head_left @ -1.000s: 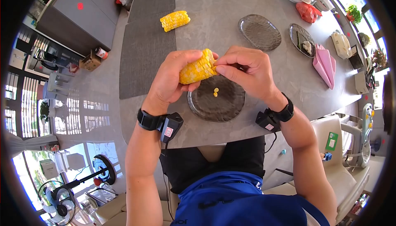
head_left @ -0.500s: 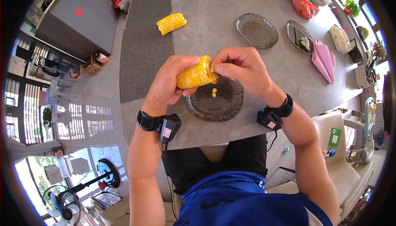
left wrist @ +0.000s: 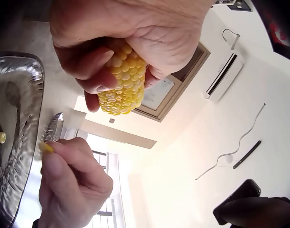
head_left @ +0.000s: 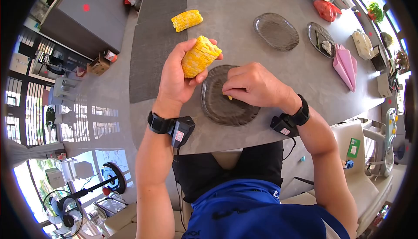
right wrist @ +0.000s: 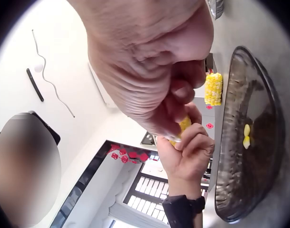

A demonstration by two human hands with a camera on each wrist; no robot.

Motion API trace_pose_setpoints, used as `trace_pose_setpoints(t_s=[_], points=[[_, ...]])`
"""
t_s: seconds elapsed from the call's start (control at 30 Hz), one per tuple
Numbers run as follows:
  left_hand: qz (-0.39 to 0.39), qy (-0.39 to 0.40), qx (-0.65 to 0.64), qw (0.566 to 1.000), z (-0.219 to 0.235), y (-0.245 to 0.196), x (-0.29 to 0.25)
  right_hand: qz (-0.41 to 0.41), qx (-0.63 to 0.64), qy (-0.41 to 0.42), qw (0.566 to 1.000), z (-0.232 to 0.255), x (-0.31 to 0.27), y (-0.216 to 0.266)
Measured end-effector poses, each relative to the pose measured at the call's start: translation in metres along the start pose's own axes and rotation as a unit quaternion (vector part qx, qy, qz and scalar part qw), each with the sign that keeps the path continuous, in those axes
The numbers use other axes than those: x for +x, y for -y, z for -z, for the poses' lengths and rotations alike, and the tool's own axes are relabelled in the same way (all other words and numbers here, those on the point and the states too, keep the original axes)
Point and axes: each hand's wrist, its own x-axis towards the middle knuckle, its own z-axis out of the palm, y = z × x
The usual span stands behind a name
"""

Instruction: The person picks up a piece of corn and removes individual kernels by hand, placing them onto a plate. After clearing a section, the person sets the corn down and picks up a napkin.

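Note:
In the head view, my left hand grips a piece of corn, tilted, at the upper left of a dark oval plate. The left wrist view shows fingers wrapped round that corn. My right hand is over the plate, thumb and fingertips together. Between them is a yellow kernel, seen in the left wrist view beside the plate's rim. Two loose kernels lie on the plate in the right wrist view.
A second corn piece lies at the edge of a grey mat. Further back are another dark plate, a smaller plate with food, a pink cloth and a red bag.
My right hand has come away from the corn and down over the plate with a kernel. My left hand has moved the corn slightly up and tilted it more upright.

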Motion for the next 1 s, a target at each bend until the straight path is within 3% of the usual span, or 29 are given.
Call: trace_pose_setpoints(t_s=[0.17, 0.27, 0.37, 0.67, 1.0], points=[[0.009, 0.011, 0.01, 1.0, 0.001, 0.002, 0.0, 0.023, 0.004, -0.026, 0.999, 0.0, -0.002, -0.004], [0.011, 0.004, 0.03, 0.999, 0.0, 0.004, 0.001, 0.05, -0.02, -0.081, 0.995, 0.011, -0.002, 0.002], [0.018, -0.01, 0.056, 0.998, -0.006, 0.005, -0.001, -0.03, 0.003, -0.219, 0.975, 0.009, 0.001, 0.021], [0.036, 0.026, 0.107, 0.993, -0.01, 0.004, -0.006, -0.052, 0.064, -0.213, 0.974, 0.009, 0.001, 0.015], [0.038, 0.027, 0.12, 0.992, -0.008, 0.004, -0.006, -0.022, 0.017, -0.202, 0.979, 0.009, 0.003, 0.018]])
